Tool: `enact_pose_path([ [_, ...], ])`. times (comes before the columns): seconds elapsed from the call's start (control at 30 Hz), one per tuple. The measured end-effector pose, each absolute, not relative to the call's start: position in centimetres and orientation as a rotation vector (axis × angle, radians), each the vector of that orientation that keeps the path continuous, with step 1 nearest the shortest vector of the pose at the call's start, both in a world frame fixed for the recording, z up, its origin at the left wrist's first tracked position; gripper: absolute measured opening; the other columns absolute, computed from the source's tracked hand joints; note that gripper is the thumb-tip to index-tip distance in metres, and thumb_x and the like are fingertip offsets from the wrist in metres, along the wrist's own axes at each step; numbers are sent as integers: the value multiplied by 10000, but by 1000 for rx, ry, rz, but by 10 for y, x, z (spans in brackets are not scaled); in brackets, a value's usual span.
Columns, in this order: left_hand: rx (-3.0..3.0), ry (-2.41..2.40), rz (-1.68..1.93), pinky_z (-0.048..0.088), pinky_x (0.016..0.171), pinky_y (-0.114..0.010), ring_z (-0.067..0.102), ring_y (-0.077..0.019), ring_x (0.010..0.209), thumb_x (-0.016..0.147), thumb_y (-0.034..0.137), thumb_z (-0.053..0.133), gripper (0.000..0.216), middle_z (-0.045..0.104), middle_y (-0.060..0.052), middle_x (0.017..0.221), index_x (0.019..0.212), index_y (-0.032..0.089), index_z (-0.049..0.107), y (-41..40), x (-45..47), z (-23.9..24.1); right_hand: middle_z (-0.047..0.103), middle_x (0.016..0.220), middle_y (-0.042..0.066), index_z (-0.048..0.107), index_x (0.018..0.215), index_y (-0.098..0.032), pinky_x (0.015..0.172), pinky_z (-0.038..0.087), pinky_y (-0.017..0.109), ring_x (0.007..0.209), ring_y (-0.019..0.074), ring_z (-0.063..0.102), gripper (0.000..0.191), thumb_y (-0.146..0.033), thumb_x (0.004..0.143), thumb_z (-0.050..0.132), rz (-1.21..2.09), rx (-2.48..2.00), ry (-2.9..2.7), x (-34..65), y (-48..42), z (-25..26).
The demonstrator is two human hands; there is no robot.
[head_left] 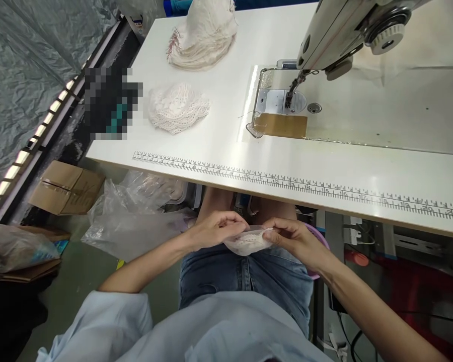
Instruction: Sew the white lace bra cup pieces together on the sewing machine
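Over my lap, below the table's front edge, both hands hold a small clear plastic bag (246,242) with white lace inside. My left hand (217,229) pinches the bag's left top corner. My right hand (292,236) grips its right side. The bag rests just above my jeans. On the white table (219,146) lies a loose pile of white lace trim (177,106), and a taller stack of cream fabric pieces (204,35) sits farther back. Neither hand touches them.
A sewing machine (347,30) stands at the back right, its needle (289,95) over the metal plate. A printed ruler (298,183) runs along the table's front edge. Crumpled plastic bags (132,216) and a cardboard box (66,187) lie on the floor at left.
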State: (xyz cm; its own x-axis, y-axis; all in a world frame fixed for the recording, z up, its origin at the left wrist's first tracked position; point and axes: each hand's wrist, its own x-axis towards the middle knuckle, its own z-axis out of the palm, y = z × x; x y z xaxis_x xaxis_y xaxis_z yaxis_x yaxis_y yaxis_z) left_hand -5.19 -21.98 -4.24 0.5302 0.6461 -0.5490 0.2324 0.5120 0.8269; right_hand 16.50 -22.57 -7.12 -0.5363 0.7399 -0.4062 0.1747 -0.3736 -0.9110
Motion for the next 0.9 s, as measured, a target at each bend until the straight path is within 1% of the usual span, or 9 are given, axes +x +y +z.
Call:
enact_pose_path([
  [0.07, 1141, 1003, 291, 391, 623, -206, 522, -113, 681, 760, 360, 637, 330, 607, -27, 757, 994, 128, 642, -220, -56, -44, 604, 728, 30, 642, 786, -177, 600, 434, 264, 671, 156, 538, 328, -504, 772, 619, 1950, -1251, -1440, 170, -226, -73],
  [0.13, 1261, 1006, 257, 392, 627, -205, 519, -115, 689, 739, 353, 665, 278, 614, -24, 760, 908, 133, 664, -221, -59, -47, 607, 729, 35, 640, 781, -180, 608, 440, 269, 681, 166, 545, 339, -517, 773, 612, 1943, -1267, -1475, 174, -226, -74],
  [0.2, 1315, 1033, 275, 394, 632, -202, 523, -117, 706, 784, 340, 612, 220, 618, -32, 783, 806, 127, 664, -221, -59, -49, 613, 740, 38, 641, 780, -180, 621, 440, 271, 699, 173, 553, 339, -516, 786, 598, 1933, -1263, -1520, 176, -227, -75],
  [0.27, 1331, 1046, 324, 396, 635, -198, 528, -118, 718, 826, 335, 555, 242, 614, -41, 811, 776, 120, 654, -222, -57, -50, 615, 747, 34, 639, 789, -180, 626, 436, 266, 707, 172, 556, 326, -503, 797, 594, 1942, -1245, -1543, 176, -227, -75],
  [0.47, 1300, 1013, 276, 396, 610, -196, 534, -116, 667, 850, 395, 525, 309, 615, -22, 705, 785, 122, 654, -223, -57, -46, 625, 730, 34, 664, 784, -171, 625, 452, 276, 696, 171, 568, 343, -511, 774, 620, 2035, -1181, -1536, 163, -229, -74],
  [0.57, 1274, 988, 247, 419, 643, -200, 577, -135, 730, 785, 413, 616, 283, 659, -29, 787, 826, 139, 675, -223, -64, -47, 640, 739, 51, 670, 777, -163, 624, 467, 292, 701, 185, 581, 369, -529, 764, 618, 2041, -1213, -1505, 163, -228, -74],
  [0.67, 1298, 947, 197, 427, 683, -202, 591, -139, 776, 732, 371, 684, 258, 671, -24, 843, 869, 153, 696, -224, -70, -51, 653, 738, 56, 673, 758, -156, 626, 476, 297, 698, 189, 593, 376, -531, 743, 636, 2066, -1207, -1489, 166, -228, -74],
  [0.8, 1280, 912, 240, 441, 685, -203, 588, -130, 752, 737, 347, 685, 215, 659, -37, 827, 805, 146, 719, -224, -70, -55, 682, 773, 53, 699, 810, -157, 662, 483, 293, 733, 189, 614, 334, -482, 734, 669, 2150, -1132, -1498, 166, -228, -74],
  [0.9, 1231, 902, 232, 457, 692, -212, 604, -141, 761, 760, 354, 662, 231, 680, -52, 820, 820, 140, 724, -224, -69, -54, 693, 759, 41, 715, 794, -161, 678, 485, 289, 727, 179, 622, 287, -438, 718, 700, 2195, -1084, -1467, 164, -227, -74],
])
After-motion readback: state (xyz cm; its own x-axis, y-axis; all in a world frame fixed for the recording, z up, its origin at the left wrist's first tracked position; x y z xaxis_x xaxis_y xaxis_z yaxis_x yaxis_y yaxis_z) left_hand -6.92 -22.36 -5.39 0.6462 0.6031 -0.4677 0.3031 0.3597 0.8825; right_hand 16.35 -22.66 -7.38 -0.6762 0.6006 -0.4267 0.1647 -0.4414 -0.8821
